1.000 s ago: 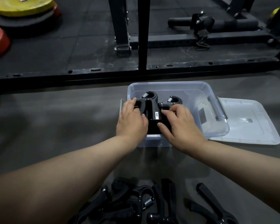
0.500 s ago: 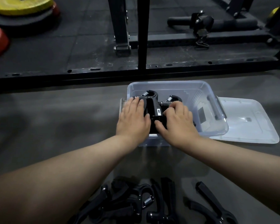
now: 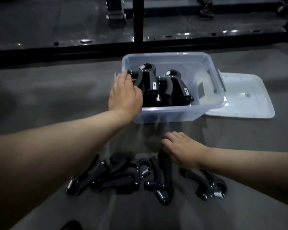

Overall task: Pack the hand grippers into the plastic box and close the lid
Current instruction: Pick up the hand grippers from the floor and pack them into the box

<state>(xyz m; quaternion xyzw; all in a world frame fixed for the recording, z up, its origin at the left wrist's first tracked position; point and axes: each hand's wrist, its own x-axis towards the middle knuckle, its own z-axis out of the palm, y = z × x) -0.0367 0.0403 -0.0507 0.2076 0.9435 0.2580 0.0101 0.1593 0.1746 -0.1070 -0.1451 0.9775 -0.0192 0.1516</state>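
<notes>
Two black hand grippers (image 3: 165,85) upright in left half of clear plastic box (image 3: 211,80), handles down, spring heads up, packed side by side against the left wall; judged so placed to leave the right half free for the rest. Left hand (image 3: 125,97) over the box's left rim, fingers (image 3: 123,77) curled onto the outer handle of the leftmost gripper, apparently steadying the row against tipping; firm clamp or mere rest: cannot tell. Right hand (image 3: 183,150) low over the floor, fingers (image 3: 171,138) loosely apart, nothing held, just above a loose hand gripper (image 3: 161,180); judged a reach for the next piece. Further loose grippers (image 3: 110,178) in a heap to the left, one more (image 3: 209,185) to the right. Lid (image 3: 244,97) flat on floor (image 3: 56,100), touching the box's right side, within easy reach for closing. Packing judged well short of half done.
</notes>
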